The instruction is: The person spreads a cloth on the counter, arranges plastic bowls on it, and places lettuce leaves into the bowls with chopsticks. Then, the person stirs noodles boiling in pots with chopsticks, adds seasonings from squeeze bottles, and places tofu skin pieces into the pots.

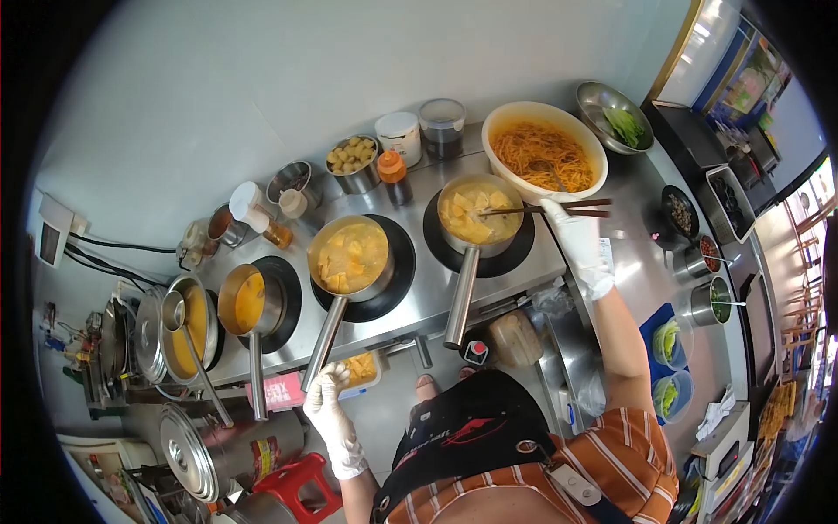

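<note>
My right hand (578, 240), in a white glove, is closed around dark chopsticks (546, 210). Their tips reach into the right saucepan (472, 262), which holds yellowish pieces in cloudy liquid. My left hand (330, 409), also gloved, has its fingers curled together beside the handle end of the middle saucepan (326, 342). Whether it touches that handle or pinches something small, I cannot make out. Similar pieces in broth fill the middle saucepan. Farther left stands a smaller saucepan (256, 349) with orange-yellow liquid. A ladle (201, 371) rests in a pot (185, 371) of yellow liquid.
Behind the burners stand a large bowl (599, 175) of orange shreds, a sauce bottle (394, 179) and several containers. A steel bowl (648, 140) with greens is at the back right. Plastic bowls (687, 397) of lettuce sit right; a red stool (301, 493) stands below left.
</note>
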`<state>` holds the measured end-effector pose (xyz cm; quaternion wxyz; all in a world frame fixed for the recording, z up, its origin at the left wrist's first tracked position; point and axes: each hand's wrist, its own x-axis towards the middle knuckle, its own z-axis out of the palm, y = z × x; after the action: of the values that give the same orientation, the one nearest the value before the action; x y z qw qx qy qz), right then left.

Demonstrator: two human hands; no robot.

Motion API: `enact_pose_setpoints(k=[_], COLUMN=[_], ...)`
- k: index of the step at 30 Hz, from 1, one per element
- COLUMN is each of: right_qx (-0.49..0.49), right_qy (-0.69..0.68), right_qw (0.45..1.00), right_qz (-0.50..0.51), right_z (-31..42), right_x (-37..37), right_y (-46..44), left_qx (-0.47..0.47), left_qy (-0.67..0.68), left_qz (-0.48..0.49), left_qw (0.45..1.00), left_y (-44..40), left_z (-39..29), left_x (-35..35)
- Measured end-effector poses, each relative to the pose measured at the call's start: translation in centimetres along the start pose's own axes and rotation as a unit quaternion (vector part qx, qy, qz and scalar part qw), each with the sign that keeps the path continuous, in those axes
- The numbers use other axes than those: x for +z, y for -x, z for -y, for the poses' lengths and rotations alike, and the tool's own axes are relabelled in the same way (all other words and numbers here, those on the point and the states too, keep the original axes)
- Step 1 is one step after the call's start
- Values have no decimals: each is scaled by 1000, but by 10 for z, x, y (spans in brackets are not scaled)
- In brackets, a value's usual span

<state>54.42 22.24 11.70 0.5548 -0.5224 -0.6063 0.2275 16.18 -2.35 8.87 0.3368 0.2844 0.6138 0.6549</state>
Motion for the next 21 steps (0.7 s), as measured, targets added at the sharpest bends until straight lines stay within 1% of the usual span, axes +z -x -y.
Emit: enact_pose_setpoints(k=[1,2,4,6,7,8,10,11,13,14,16,18,20,21], right_qx=[15,25,19,1,64,62,66,65,80,81,6,-3,24,37], right_qy=[2,-10,-32,-24,-11,-10,67,67,-53,-53,-26,-51,47,38], right_qw=[1000,999,999,999,994,993,990,990,991,991,997,994,994,994], right_qz=[21,18,35,42,88,101,101,103,89,90,77,97,98,91], right_z=[12,13,16,15,18,16,20,17,7,12,29,10,10,17], right_x=[-10,-14,-13,-1,-2,3,-7,-9,-17,-13,-3,6,8,3], right_y=[-1,0,3,14,19,21,25,23,22,22,21,22,24,25], left_qx=[-1,-3,-10,-18,-23,-23,-42,-52,-58,-64,-73,-98,-109,-126], left_qy=[0,-1,1,-2,-3,-3,-16,-17,-23,-29,-26,-35,-52,-58], left_qz=[-8,-11,-9,0,9,7,28,31,38,48,53,76,109,109], left_qw=[1000,1000,1000,1000,1000,1000,999,998,997,996,996,992,987,984], left_y=[1,3,4,5,6,7,8,10,13,14,16,17,17,17], left_z=[1,2,3,6,7,10,14,12,18,22,30,39,54,60], left_x=[-2,-3,-3,-1,0,1,5,9,12,13,18,20,16,16])
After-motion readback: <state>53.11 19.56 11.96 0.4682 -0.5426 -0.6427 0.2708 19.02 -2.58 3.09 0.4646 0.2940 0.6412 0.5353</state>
